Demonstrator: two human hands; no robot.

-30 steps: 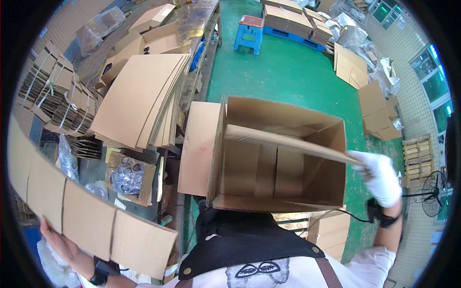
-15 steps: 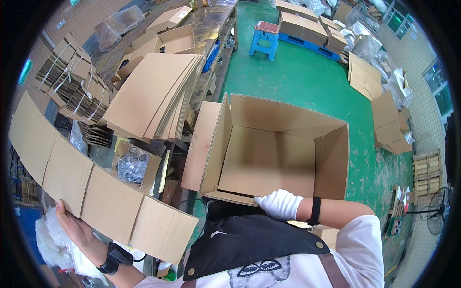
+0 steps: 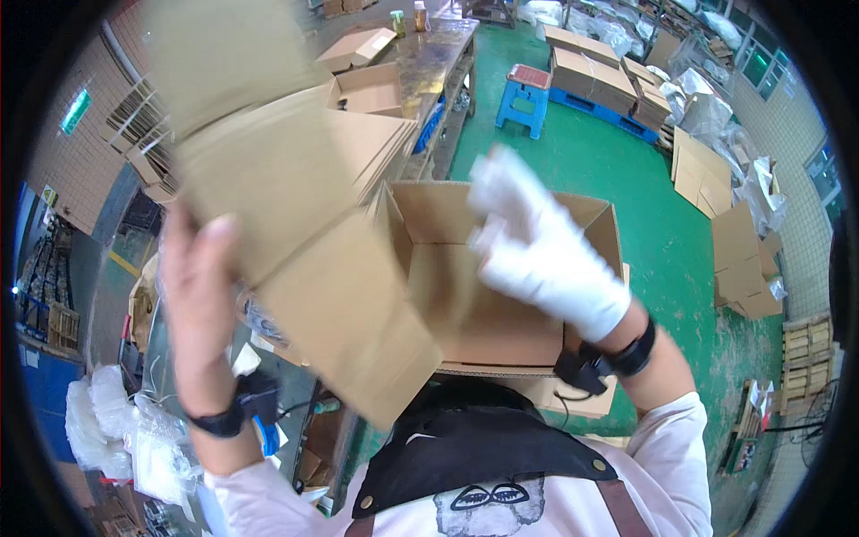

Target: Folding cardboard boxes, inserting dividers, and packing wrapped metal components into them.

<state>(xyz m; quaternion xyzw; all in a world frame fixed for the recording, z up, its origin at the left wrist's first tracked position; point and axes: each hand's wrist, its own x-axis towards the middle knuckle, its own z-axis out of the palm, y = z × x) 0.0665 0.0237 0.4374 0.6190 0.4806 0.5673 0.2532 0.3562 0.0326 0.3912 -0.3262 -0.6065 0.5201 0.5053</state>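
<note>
A long creased cardboard strip (image 3: 340,304) stands slanted on the left, its upper part smeared by motion. My bare left hand (image 3: 199,286) grips its left edge, with thumb and fingers showing. In front of my body is an open cardboard box (image 3: 598,246), its inside facing up. My right hand (image 3: 550,255), in a white glove, hovers over the box opening with its fingers apart and holds nothing. The strip's lower end overlaps the box's near left corner in view.
Flat cardboard sheets (image 3: 371,148) lie stacked on the workbench (image 3: 429,54) behind the strip. Beyond the box stand a blue stool (image 3: 523,103) and cardboard stacks (image 3: 595,80) on a blue pallet. Bubble wrap (image 3: 161,456) lies at the lower left.
My left hand has raised the strip and swung it right toward the box. My right hand has let go of the box's near edge and risen over the opening, fingers spreading.
</note>
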